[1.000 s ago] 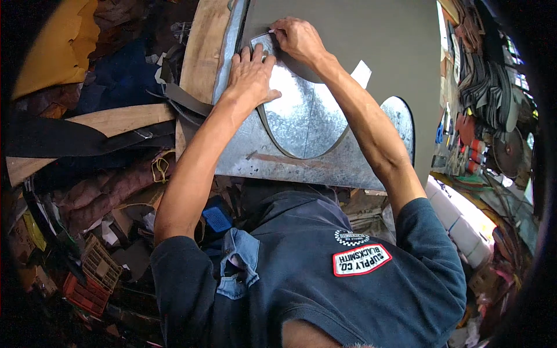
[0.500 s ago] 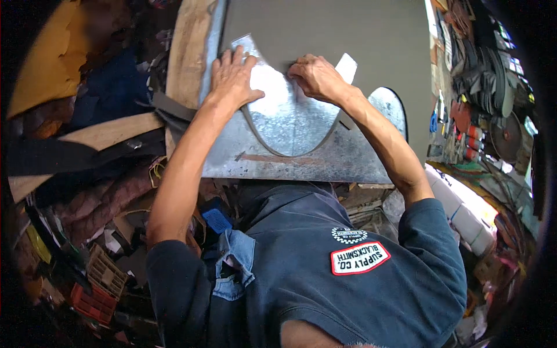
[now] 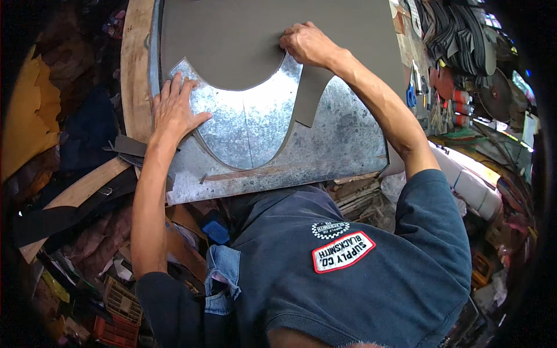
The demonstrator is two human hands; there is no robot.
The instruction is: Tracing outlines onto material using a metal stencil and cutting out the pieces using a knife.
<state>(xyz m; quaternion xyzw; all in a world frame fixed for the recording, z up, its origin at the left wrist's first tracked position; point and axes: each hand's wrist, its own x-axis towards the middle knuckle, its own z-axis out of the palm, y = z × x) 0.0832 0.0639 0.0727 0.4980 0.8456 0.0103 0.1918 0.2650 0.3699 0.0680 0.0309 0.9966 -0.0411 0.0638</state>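
A shiny U-shaped metal template [image 3: 243, 130] lies on a grey-brown sheet [image 3: 226, 35], whose cut edge shows around the template's lower curve. My left hand [image 3: 174, 110] rests on the template's left arm, fingers spread and thumb stretched out. At the tip of the template's right arm, my right hand [image 3: 313, 45] is closed, knuckles up, against the sheet. Whatever its fingers grip is hidden beneath them. A narrow strip of the sheet [image 3: 310, 98] sticks out beside the template's right arm.
Under the sheet is a worn metal tabletop [image 3: 342, 139], with a wooden edge [image 3: 136, 69] along its left. Dark curved pieces [image 3: 455, 35] hang at the far right, near blue-handled scissors [image 3: 411, 95]. A white bundle [image 3: 470, 180] sits right; a red crate [image 3: 116, 330] stands lower left.
My right hand has moved from the template's inner curve to the tip of its right arm. My left hand stays on the left arm. The whole view has shifted and tilted slightly.
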